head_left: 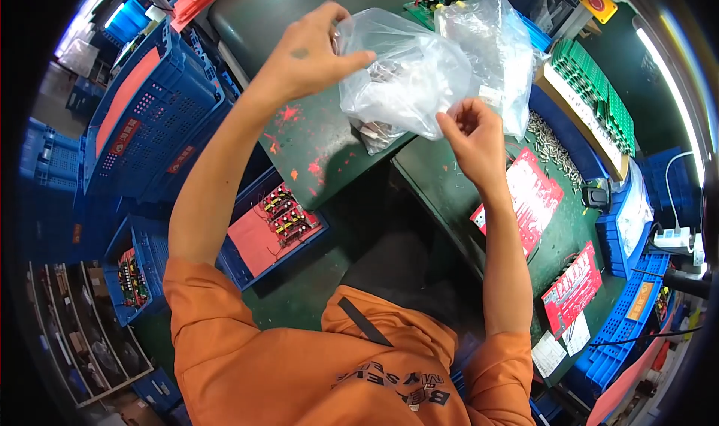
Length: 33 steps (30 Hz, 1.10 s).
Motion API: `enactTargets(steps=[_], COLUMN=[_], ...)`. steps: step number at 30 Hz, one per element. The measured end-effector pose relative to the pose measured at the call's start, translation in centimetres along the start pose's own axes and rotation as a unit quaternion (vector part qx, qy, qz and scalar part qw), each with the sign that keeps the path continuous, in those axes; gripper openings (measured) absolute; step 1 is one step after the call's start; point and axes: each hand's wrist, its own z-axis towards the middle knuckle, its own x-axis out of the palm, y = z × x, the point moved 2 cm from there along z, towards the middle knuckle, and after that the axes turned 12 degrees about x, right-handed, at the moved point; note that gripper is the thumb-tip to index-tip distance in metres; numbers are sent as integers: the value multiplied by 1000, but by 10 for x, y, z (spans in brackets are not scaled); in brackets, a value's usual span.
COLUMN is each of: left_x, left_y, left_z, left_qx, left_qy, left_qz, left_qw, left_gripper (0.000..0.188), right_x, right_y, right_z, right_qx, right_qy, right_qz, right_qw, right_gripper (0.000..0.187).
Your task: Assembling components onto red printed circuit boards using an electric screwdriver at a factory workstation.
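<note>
A green bench (329, 119) scattered with red flecks (288, 113) sits upper centre. There, a clear plastic bag (419, 74) lies between the hands, its long axis slanting toward lower right. The left hand (307, 55) meets its upper-left edge, thumb spread from fingers; the right hand (477, 137), fingers curled, meets its lower-right edge; whether they pinch, I cannot tell.

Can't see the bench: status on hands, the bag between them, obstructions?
Left hand at upper left of translucent plastic bag; right hand at its lower right. Bag rumpled. Second clear plastic bag alongside, perhaps crowding.
</note>
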Motion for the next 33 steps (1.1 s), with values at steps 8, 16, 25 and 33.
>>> enactTargets(steps=[8,16,25,33], left_x=[-9,-7,26,14], left_y=[27,-73,-35,-23], left_z=[-12,13,43,35], left_qx=[-135,177,36,81], left_qy=[-70,-102,248,127], left_qz=[-208,58,56,176], left_qw=[966,977,966,973], left_gripper=[21,25,28,23], right_x=[-16,-14,2,-2], right_y=[24,39,55,38], right_z=[3,26,18,15], right_qx=[89,85,76,68], right_qy=[-32,143,31,21], right_qz=[249,403,190,251], right_qw=[964,900,978,965], right_gripper=[14,9,30,20])
